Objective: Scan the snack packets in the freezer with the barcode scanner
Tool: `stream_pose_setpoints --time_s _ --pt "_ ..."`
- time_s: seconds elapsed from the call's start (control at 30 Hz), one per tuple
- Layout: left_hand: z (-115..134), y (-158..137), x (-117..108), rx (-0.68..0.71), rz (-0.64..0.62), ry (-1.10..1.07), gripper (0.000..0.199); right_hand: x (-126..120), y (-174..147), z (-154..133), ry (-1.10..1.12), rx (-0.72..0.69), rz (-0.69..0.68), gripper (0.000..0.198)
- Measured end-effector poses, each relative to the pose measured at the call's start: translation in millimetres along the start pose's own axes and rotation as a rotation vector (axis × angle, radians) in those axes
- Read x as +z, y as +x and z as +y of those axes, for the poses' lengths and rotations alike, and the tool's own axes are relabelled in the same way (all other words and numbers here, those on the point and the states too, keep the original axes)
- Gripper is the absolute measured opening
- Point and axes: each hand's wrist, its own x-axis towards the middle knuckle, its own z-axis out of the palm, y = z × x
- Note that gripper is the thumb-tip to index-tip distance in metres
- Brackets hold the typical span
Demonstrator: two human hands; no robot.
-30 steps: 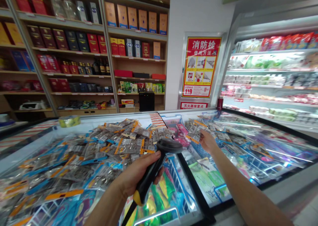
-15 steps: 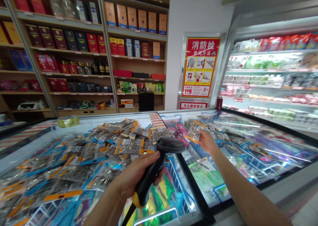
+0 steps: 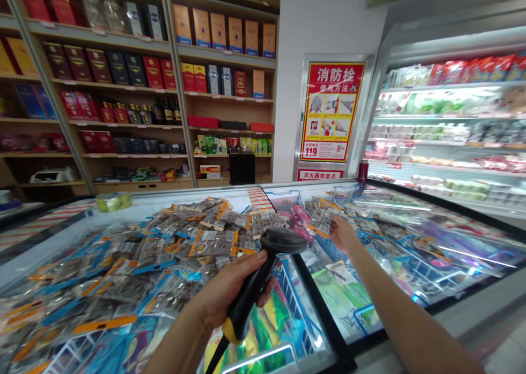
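My left hand [image 3: 234, 286] is wrapped round the handle of a black barcode scanner [image 3: 283, 240] with a yellow end, its head tilted toward the right. A cable runs down from the handle. Farther right, my right hand [image 3: 342, 236] is closed on the edge of a small clear packet [image 3: 324, 218] with an orange strip, held over the freezer's right half. Left of the scanner, a wide pile of similar packets [image 3: 143, 253] with orange or blue strips covers the glass freezer top. More packets [image 3: 378, 223] lie on the glass beyond my right hand.
A dark frame bar [image 3: 324, 308] divides the chest freezer's glass lids, with wire baskets and colourful packages beneath. A roll of tape [image 3: 113, 201] sits at the back left. A red can [image 3: 362, 171] stands on the far rim. Behind are shelves of boxes [image 3: 205, 78] and a lit fridge [image 3: 452, 116].
Almost nothing differs. The scanner and my left hand have shifted very slightly; the packet in my right hand stays in nearly the same place.
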Motion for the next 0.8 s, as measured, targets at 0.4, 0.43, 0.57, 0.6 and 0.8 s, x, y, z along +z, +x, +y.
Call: stream_pose_setpoints --time_s 0.4,0.43,0.57,0.6,0.8 --pt "28 22 20 0.019 0.011 0.152 0.033 23 -16 -22 0.002 -0.008 -0.115 0.017" --pt "31 24 22 0.023 0.008 0.175 0.033 22 -16 -22 0.005 -0.009 -0.127 0.016" --pt "35 30 23 0.043 0.012 0.226 0.036 22 -15 -23 0.016 -0.032 -0.116 0.015" --pt "34 30 23 0.044 0.021 0.228 0.036 23 -16 -24 0.025 -0.038 -0.106 0.015" --pt "27 32 23 0.003 0.066 0.195 0.035 22 -16 -24 0.049 -0.031 -0.095 0.018"
